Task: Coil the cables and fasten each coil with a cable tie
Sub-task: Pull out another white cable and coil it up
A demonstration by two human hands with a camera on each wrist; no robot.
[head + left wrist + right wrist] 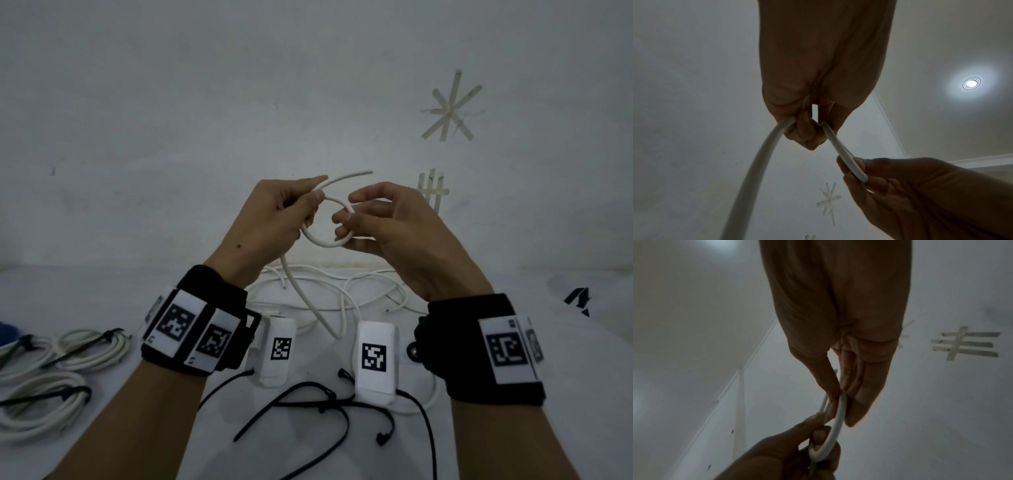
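Note:
A white cable (322, 241) forms one small loop in the air between my hands, above the table. My left hand (284, 216) pinches the cable near its free end, which sticks up to the right (356, 175). My right hand (370, 219) holds the loop's right side between thumb and fingers. The cable's tail (305, 301) hangs down to the tabletop. In the left wrist view the cable (760, 162) arcs out of my left hand (807, 129) to the right hand (869, 175). The right wrist view shows the loop (836, 425) between both hands.
A tangle of loose white cables (359, 291) lies on the white table behind my wrists. Three tied coils (78, 346) sit at the left. Several black cable ties (325, 407) lie near the front edge. Tape marks (448, 109) are on the wall.

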